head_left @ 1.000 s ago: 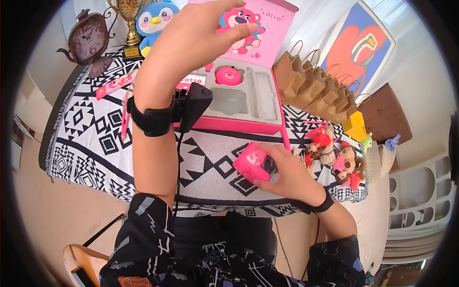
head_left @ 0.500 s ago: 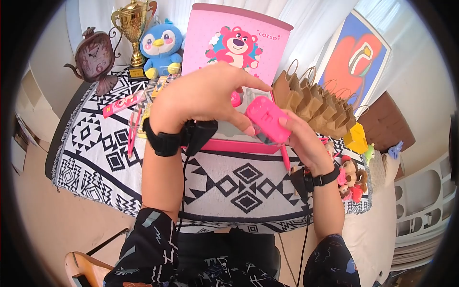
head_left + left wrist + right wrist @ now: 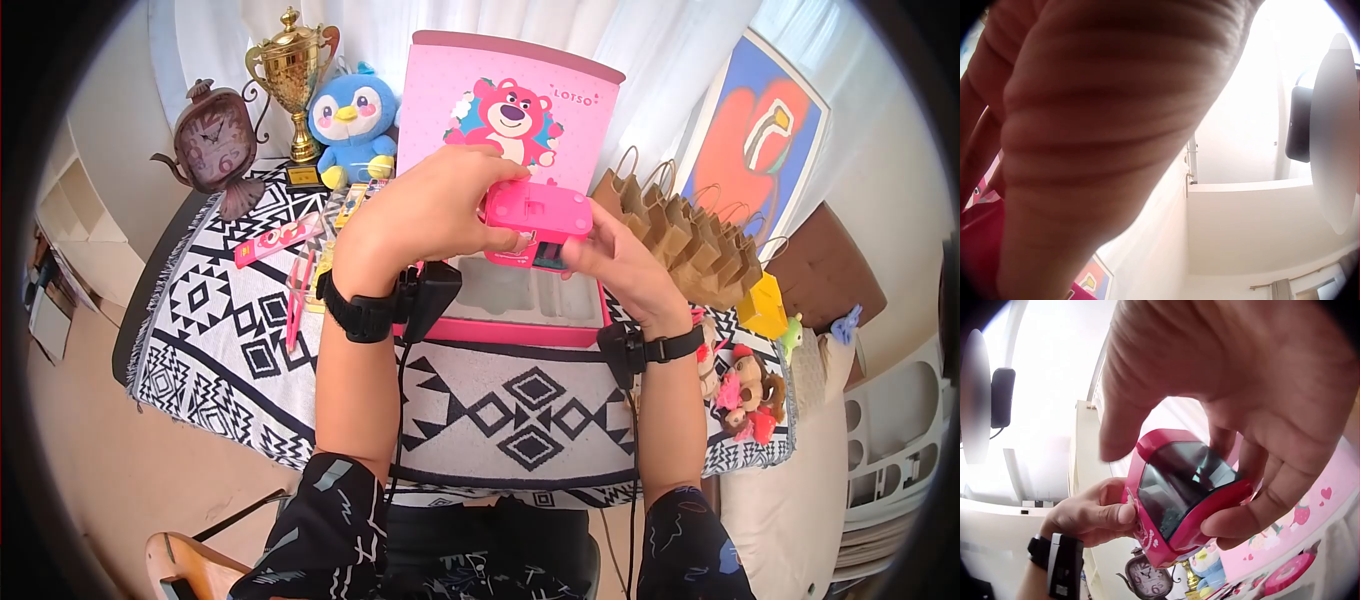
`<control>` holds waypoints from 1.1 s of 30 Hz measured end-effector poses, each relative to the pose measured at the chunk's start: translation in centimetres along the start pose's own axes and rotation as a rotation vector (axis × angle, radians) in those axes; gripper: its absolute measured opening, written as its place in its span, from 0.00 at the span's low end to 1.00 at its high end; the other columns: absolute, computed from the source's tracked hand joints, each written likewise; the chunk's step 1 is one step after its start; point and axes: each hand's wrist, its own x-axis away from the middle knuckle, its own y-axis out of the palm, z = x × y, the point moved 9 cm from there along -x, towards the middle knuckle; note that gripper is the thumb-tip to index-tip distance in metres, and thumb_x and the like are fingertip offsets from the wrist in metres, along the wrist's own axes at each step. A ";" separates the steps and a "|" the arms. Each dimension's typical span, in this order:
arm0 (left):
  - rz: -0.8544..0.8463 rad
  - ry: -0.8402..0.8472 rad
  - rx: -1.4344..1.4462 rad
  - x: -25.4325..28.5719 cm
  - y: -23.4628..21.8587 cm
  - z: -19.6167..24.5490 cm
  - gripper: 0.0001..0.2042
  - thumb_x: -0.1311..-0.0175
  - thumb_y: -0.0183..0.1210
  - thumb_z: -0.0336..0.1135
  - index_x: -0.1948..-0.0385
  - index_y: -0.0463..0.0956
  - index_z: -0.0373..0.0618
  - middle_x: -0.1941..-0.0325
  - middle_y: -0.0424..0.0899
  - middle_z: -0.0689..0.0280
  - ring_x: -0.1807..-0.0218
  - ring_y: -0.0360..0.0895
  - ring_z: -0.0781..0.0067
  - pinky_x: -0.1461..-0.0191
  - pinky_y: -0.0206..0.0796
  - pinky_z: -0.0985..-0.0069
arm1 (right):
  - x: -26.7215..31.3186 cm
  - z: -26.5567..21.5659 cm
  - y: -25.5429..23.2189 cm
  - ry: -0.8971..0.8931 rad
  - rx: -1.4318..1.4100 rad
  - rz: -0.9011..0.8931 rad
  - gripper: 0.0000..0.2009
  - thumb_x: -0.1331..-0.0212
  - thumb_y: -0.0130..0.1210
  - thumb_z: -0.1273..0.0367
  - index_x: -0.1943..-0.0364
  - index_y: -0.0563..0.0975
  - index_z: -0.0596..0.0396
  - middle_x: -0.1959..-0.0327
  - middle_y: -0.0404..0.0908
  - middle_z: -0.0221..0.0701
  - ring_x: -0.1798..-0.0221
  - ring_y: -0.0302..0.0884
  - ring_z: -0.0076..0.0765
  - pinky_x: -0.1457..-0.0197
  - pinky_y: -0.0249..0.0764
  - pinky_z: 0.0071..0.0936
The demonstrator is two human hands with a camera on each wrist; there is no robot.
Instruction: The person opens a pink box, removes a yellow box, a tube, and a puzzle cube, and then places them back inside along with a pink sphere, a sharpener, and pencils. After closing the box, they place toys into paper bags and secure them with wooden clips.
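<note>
The left hand (image 3: 430, 215) grips a pink windowed case (image 3: 537, 210); the right hand (image 3: 630, 265) curls its fingers round the opposite side, thumb apart. Below both hands: an open box (image 3: 520, 334).

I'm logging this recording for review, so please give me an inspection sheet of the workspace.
Surface: black-and-white patterned cloth over the table.
Job's things: pink gadget with a dark window, held up; pink box, lid open.
Clutter: paper bags, yellow box and small plush toys at right; pink packet at left.
Hands: left hand and right hand both hold the gadget.
Cables: one black cable along each forearm.
Surroundings: clock, trophy, blue plush at back left; framed picture at back right.
</note>
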 end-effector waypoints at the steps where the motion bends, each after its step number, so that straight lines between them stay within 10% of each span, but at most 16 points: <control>1: -0.003 -0.021 0.028 0.0 -0.2 -0.1 0.31 0.48 0.78 0.40 0.41 0.80 0.38 0.52 0.86 0.52 0.52 0.85 0.52 0.47 0.78 0.64 | 0.0 -1.0 0.4 -0.117 0.111 -0.024 0.33 0.36 0.70 0.64 0.30 0.68 0.58 0.35 0.76 0.32 0.34 0.75 0.31 0.35 0.76 0.32; 11: 0.052 -0.067 0.084 -0.3 -1.1 -0.5 0.29 0.47 0.78 0.35 0.44 0.75 0.37 0.51 0.84 0.55 0.53 0.85 0.58 0.53 0.81 0.66 | -1.7 -1.9 -0.4 -0.148 0.139 0.026 0.42 0.48 0.74 0.81 0.27 0.64 0.58 0.31 0.73 0.32 0.30 0.72 0.31 0.28 0.70 0.30; 26: 0.062 -0.342 0.634 -1.5 1.1 -2.7 0.25 0.27 0.65 0.43 0.40 0.76 0.29 0.50 0.87 0.54 0.56 0.86 0.69 0.53 0.82 0.71 | -2.1 -3.0 -1.5 -0.344 -0.028 0.190 0.34 0.44 0.77 0.67 0.35 0.70 0.58 0.40 0.79 0.36 0.39 0.80 0.33 0.35 0.78 0.34; 33: -0.220 -0.394 0.293 -1.3 2.8 -4.4 0.21 0.22 0.59 0.43 0.38 0.77 0.34 0.56 0.87 0.66 0.54 0.83 0.81 0.53 0.79 0.79 | -1.2 -4.2 -2.4 -0.442 0.221 0.419 0.35 0.46 0.77 0.64 0.37 0.70 0.62 0.52 0.87 0.42 0.52 0.86 0.31 0.46 0.82 0.30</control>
